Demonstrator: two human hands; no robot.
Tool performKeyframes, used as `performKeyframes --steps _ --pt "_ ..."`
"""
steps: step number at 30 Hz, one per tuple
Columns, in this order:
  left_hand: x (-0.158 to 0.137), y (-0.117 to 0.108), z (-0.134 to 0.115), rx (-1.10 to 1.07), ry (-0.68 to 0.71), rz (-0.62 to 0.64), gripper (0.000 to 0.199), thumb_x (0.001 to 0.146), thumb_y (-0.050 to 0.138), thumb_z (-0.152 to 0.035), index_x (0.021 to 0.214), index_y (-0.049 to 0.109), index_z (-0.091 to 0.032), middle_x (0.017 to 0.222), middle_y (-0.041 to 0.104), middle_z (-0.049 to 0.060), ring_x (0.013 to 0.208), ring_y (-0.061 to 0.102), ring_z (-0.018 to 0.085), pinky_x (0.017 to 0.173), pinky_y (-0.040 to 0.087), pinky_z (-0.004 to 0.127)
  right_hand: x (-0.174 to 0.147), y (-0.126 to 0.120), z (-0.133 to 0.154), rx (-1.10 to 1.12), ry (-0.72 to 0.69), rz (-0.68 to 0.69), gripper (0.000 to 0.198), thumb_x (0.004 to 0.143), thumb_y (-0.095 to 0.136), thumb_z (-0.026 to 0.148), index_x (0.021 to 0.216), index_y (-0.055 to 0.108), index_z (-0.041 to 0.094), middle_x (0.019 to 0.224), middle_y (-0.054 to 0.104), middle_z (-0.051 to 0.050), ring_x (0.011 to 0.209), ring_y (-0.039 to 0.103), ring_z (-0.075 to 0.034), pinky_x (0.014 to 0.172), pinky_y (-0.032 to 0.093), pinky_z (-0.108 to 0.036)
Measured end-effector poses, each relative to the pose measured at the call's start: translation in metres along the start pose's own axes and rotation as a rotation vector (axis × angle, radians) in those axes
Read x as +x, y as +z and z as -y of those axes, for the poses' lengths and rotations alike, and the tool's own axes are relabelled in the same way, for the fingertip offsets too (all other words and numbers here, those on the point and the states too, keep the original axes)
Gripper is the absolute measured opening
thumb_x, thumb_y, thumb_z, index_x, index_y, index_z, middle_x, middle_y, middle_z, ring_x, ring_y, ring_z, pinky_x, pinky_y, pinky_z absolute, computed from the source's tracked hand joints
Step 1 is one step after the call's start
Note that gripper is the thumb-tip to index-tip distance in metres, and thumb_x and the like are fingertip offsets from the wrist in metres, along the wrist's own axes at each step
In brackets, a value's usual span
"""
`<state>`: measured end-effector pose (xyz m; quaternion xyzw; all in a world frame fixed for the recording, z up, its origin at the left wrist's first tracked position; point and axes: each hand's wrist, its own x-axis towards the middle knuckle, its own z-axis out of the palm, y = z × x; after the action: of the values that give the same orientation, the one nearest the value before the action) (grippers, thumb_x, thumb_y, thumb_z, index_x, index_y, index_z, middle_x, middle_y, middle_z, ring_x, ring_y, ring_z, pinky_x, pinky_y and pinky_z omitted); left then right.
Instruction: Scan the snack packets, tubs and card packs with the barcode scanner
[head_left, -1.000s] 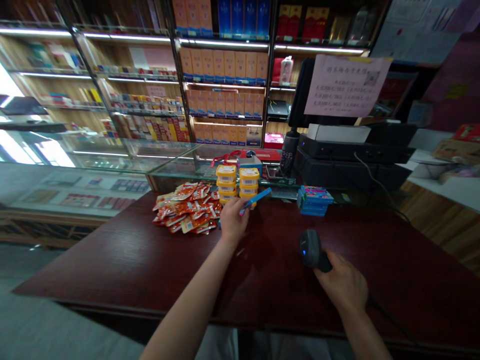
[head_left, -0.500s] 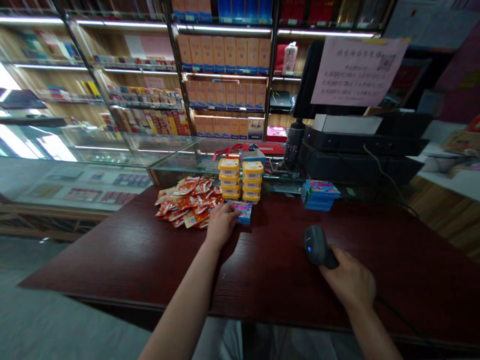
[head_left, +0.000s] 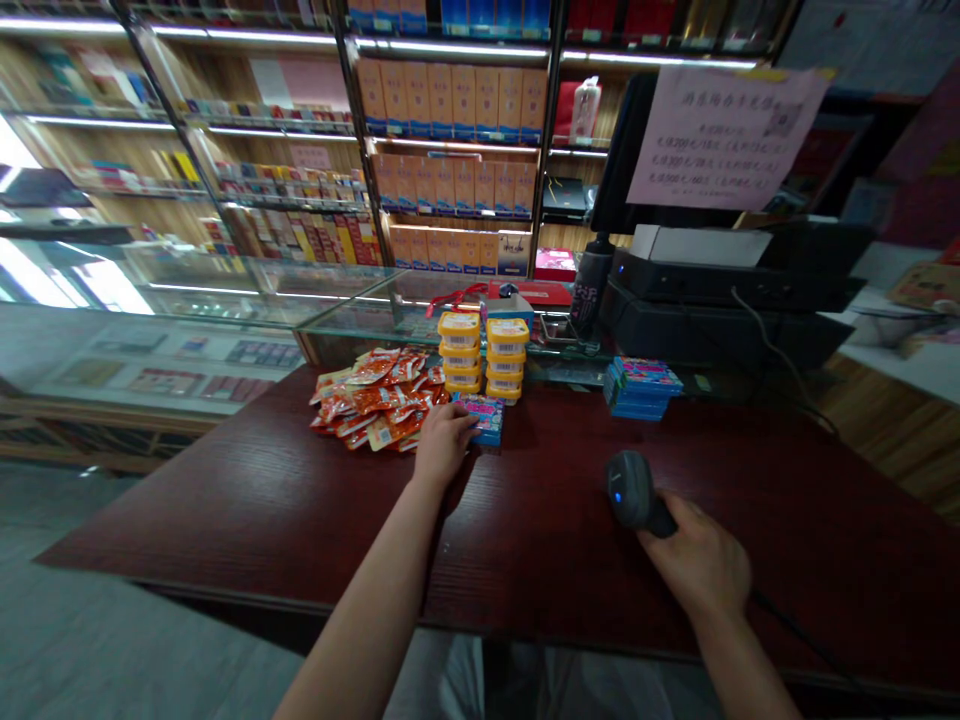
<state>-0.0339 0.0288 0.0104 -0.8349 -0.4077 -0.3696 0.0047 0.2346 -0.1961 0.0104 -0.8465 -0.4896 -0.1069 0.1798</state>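
Observation:
My left hand (head_left: 444, 440) rests at the left end of a small blue box (head_left: 484, 418) with a colourful printed top, its fingers closed over that end. Part of the box is hidden by the fingers. Orange-red snack packets (head_left: 375, 400) lie in a loose heap just left of that hand. Behind the box, yellow-lidded tubs (head_left: 459, 355) stand in two stacks. On the right, my right hand (head_left: 701, 555) wraps around the handle of a black barcode scanner (head_left: 632, 490) with a blue light on its head. The scanner's cord runs toward the lower right.
A stack of blue boxes (head_left: 641, 388) sits at the back right of the dark wooden counter (head_left: 540, 530). Beyond it are black till equipment (head_left: 720, 320) and a screen with a paper notice (head_left: 724, 140). A glass display case (head_left: 352, 310) borders the counter's back.
The view has shifted very slightly. Both hands stay nearly where they were, the left at the blue box and the right around the scanner.

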Motion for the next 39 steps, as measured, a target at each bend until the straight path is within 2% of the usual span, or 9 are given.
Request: performKeyframes --steps 4,7,12,20,26,29,32,35,39 --pt "-0.001 -0.003 -0.009 0.054 0.027 -0.046 0.021 0.084 0.061 -0.032 0.099 0.071 -0.022 0.102 0.064 0.008 0.097 0.054 0.024 0.087 0.045 0.04 0.0 -0.001 0.001 0.001 -0.01 -0.008 0.025 0.083 0.052 0.035 0.102 0.064 0.026 0.096 0.071 -0.003 0.081 0.066 -0.023 0.063 0.039 -0.03" --pt "0.003 -0.004 -0.028 0.081 0.087 -0.068 0.023 0.087 0.056 -0.031 0.104 0.069 -0.022 0.109 0.062 0.009 0.103 0.052 0.024 0.092 0.043 0.041 0.002 -0.001 0.001 -0.008 -0.019 -0.004 0.024 0.083 0.052 0.032 0.102 0.064 0.025 0.093 0.071 -0.003 0.078 0.066 -0.021 0.062 0.038 -0.03" --pt "0.03 0.007 -0.071 0.008 0.229 0.088 0.021 0.086 0.055 -0.023 0.102 0.069 -0.022 0.106 0.063 0.008 0.101 0.053 0.023 0.089 0.045 0.038 0.005 -0.001 0.002 -0.04 0.01 0.032 0.022 0.083 0.054 0.03 0.102 0.064 0.025 0.087 0.07 -0.003 0.077 0.066 -0.021 0.061 0.037 -0.029" --pt "0.099 0.062 -0.158 -0.051 0.395 0.273 0.031 0.084 0.053 -0.016 0.114 0.063 -0.018 0.109 0.064 0.01 0.102 0.056 0.023 0.09 0.045 0.036 0.009 0.0 0.003 0.0 0.023 0.052 0.017 0.082 0.055 0.024 0.097 0.064 0.025 0.088 0.071 -0.001 0.078 0.066 -0.019 0.063 0.037 -0.028" --pt "0.138 0.11 -0.208 0.01 0.475 0.245 0.033 0.09 0.043 -0.014 0.12 0.058 -0.015 0.123 0.06 0.015 0.116 0.051 0.023 0.096 0.04 0.036 0.01 0.004 -0.001 0.041 0.002 0.05 0.024 0.081 0.057 0.022 0.103 0.064 0.025 0.093 0.071 -0.002 0.084 0.066 -0.019 0.07 0.04 -0.027" --pt "0.149 0.124 -0.214 0.03 0.468 0.249 0.031 0.091 0.044 -0.014 0.117 0.06 -0.016 0.122 0.061 0.015 0.117 0.051 0.023 0.096 0.038 0.037 0.012 0.004 -0.001 0.038 0.008 0.075 0.025 0.079 0.058 0.021 0.104 0.064 0.025 0.094 0.071 -0.001 0.084 0.066 -0.018 0.069 0.04 -0.027" --pt "0.151 0.126 -0.212 0.066 0.506 0.275 0.022 0.089 0.048 -0.014 0.103 0.065 -0.015 0.104 0.067 0.014 0.106 0.055 0.024 0.089 0.038 0.037 0.013 0.002 0.0 0.04 0.015 0.086 0.022 0.08 0.058 0.022 0.1 0.065 0.027 0.091 0.071 0.0 0.084 0.066 -0.018 0.069 0.04 -0.027" --pt "0.15 0.12 -0.207 0.117 0.56 0.253 0.022 0.09 0.045 -0.013 0.094 0.066 -0.014 0.093 0.067 0.014 0.1 0.054 0.025 0.082 0.037 0.039 0.013 0.0 0.0 0.047 0.017 0.086 0.018 0.082 0.057 0.023 0.098 0.064 0.027 0.089 0.07 0.0 0.083 0.066 -0.018 0.068 0.04 -0.027" --pt "0.144 0.105 -0.2 0.143 0.627 0.25 0.022 0.09 0.043 -0.013 0.092 0.065 -0.015 0.096 0.063 0.015 0.1 0.051 0.025 0.081 0.037 0.038 0.013 0.001 -0.001 0.049 0.008 0.081 0.02 0.081 0.058 0.023 0.1 0.064 0.026 0.091 0.071 0.0 0.083 0.066 -0.019 0.068 0.039 -0.027"
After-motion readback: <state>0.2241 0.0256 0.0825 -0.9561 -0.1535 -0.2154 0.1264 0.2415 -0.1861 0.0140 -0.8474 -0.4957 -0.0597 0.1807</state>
